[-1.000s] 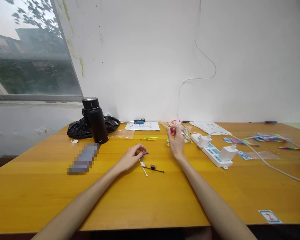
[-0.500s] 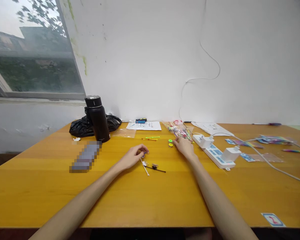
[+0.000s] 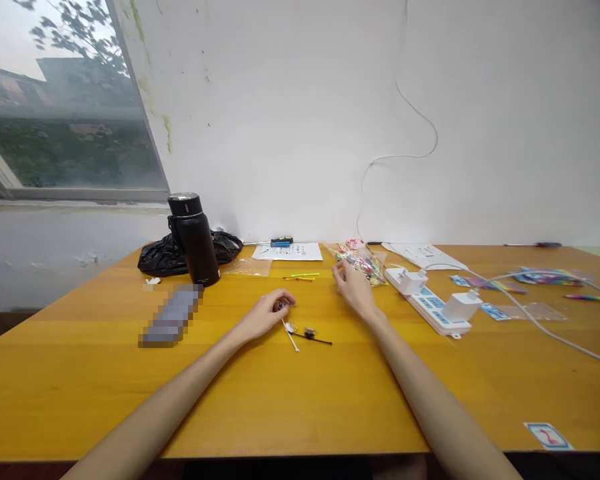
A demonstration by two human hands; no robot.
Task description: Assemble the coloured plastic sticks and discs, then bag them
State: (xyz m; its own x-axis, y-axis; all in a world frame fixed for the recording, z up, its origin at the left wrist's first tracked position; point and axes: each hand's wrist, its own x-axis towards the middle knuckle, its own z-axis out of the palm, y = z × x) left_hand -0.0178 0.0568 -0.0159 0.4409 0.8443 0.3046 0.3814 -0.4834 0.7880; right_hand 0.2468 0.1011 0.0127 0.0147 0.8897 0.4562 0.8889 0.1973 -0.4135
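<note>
My left hand [image 3: 270, 313] is closed with its fingertips around a small blue-purple piece [image 3: 282, 305], mostly covered by the fingers. Just in front of it lie a thin white stick [image 3: 291, 337] and a thin black stick [image 3: 317, 339] with a small black part [image 3: 309, 333] on it. My right hand [image 3: 354, 288] is low over the table, fingers curled down, its fingertips beside a clear bag of small colourful parts [image 3: 367, 263]. Whatever lies under those fingers is hidden. Thin green and orange sticks [image 3: 303, 276] lie beyond, between the hands.
To the left stand a black flask [image 3: 195, 240] and a black plastic bag [image 3: 155, 257], with a blurred-out flat object [image 3: 171, 317] nearer. A white power strip [image 3: 433, 310] with plugs and cables lies right of my right hand. Papers [image 3: 295, 251] and a screwdriver [image 3: 281, 241] lie by the wall.
My right hand has moved left and slightly away from me, over the spot where green and yellow discs lay; they are out of sight. My left hand stays in place, covering more of its piece.
</note>
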